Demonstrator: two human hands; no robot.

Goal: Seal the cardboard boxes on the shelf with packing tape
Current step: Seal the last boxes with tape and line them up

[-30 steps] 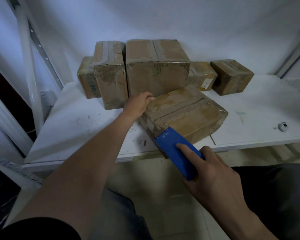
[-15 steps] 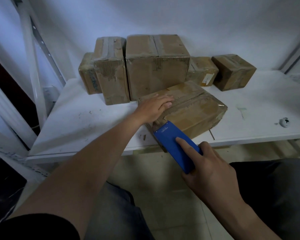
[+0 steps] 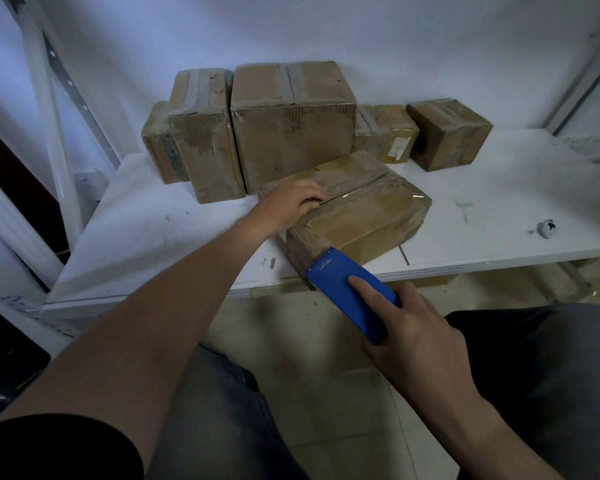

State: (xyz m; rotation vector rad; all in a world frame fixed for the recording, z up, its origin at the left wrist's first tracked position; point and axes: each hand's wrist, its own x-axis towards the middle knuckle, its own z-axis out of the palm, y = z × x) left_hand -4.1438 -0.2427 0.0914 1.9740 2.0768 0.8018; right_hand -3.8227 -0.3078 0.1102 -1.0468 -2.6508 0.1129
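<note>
At the far left a white metal post [image 3: 45, 109] rises beside the white shelf [image 3: 153, 244] in front of me. Along the wall at the back of the shelf stands a row of cardboard boxes: a small box with blue print [image 3: 158, 148], touching a taller narrow box [image 3: 205, 150], then the big box [image 3: 291, 133] right beside that. My left hand [image 3: 288, 206] lies on the near left part of the flat box [image 3: 368, 213], palm down, with the fingers lightly bent, the tips at the seam between the flaps, and nothing in its grasp. This flat box sits at an angle near the shelf's front edge, just in front of the big box. At its near corner the blue tape dispenser [image 3: 350, 292] touches the cardboard. My right hand [image 3: 420, 341] grips the dispenser from behind, with the forefinger stretched along its top. Behind the flat box stands a small box with a white label [image 3: 385, 133], and next to it a cube-shaped box [image 3: 447, 133] turned corner-on. Far right, well apart from the boxes, a small white round thing [image 3: 547, 229] lies on the shelf.
</note>
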